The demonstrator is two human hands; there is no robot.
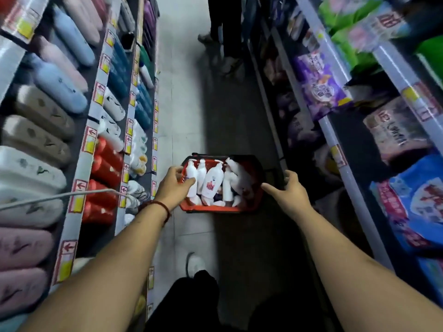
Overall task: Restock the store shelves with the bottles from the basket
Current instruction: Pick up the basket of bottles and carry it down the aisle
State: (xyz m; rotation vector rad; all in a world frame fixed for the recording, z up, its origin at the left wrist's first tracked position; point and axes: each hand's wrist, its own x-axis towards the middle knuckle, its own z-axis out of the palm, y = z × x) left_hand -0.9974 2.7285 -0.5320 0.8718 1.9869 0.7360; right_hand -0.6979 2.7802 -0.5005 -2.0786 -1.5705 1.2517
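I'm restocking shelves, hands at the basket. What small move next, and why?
Probably close the left hand round the leftmost bottle to lift it out: it is right at that bottle, the basket is full, and the right hand is open.

The basket [215, 208] sits on the floor [187, 116] in the lower middle of the frame, in an aisle between two runs of shelving. Bottles [211, 182] stand and lean packed together inside it. The left hand [173, 186] is at the basket's left rim, its fingers in front of the leftmost bottle. The right hand [291, 194] is just beside the right rim. The left shelves [79, 185] fill the left edge of the frame, with rows of containers [36, 137] on each level. The right shelves [335, 130] run down the right edge and hold bags [321, 85]. A shoe [195, 263] is below the basket, near bottom centre. Another person's legs [224, 22] stand at top centre.
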